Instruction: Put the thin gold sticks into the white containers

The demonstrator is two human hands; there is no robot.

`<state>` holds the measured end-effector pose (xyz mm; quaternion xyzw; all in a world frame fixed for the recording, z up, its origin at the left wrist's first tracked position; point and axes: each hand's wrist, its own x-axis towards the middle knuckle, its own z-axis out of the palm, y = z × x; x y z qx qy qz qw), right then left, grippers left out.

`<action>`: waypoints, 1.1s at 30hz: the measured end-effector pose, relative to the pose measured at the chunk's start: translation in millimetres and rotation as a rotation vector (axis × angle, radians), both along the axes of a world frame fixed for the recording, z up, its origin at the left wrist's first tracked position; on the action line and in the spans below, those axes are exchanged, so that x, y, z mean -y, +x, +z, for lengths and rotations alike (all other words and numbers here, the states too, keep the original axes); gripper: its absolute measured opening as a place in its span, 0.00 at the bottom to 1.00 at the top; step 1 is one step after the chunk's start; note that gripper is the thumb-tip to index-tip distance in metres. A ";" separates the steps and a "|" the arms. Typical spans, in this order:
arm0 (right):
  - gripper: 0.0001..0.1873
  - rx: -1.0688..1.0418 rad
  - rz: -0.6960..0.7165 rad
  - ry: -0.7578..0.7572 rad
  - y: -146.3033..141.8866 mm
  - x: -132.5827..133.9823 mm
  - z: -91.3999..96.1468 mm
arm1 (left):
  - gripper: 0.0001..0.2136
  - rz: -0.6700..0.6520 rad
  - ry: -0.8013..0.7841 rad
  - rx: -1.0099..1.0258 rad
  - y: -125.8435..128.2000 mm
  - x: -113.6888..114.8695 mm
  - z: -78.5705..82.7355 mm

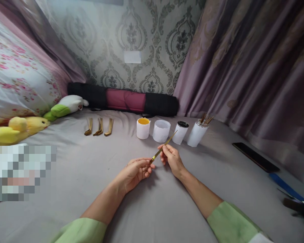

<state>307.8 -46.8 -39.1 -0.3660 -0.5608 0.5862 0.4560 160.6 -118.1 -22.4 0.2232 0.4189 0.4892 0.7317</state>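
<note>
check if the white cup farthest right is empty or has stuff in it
Not empty: thin brown sticks poke up out of the cup.

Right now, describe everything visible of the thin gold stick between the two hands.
The gold stick is thin, straight and shiny, metal by its look. It slants up and to the right above the grey sheet, its upper tip toward the white cups. The right hand pinches it near the middle; the left hand holds its lower end at the fingertips. Nothing else touches it.

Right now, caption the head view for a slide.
Left hand and right hand hold a gold stick near four white cups.
</note>
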 end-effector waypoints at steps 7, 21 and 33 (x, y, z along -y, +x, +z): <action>0.15 0.009 -0.007 -0.036 -0.1 2.1 2.1 | 0.09 -0.028 -0.004 0.006 -1.2 -2.4 -4.1; 0.16 -0.123 -0.162 -0.077 12.9 -13.5 3.8 | 0.06 -0.020 -0.006 0.023 -2.9 0.4 -3.4; 0.14 -0.140 -0.228 -0.048 25.9 -27.0 17.2 | 0.06 -0.008 0.000 0.021 -5.1 0.5 -4.8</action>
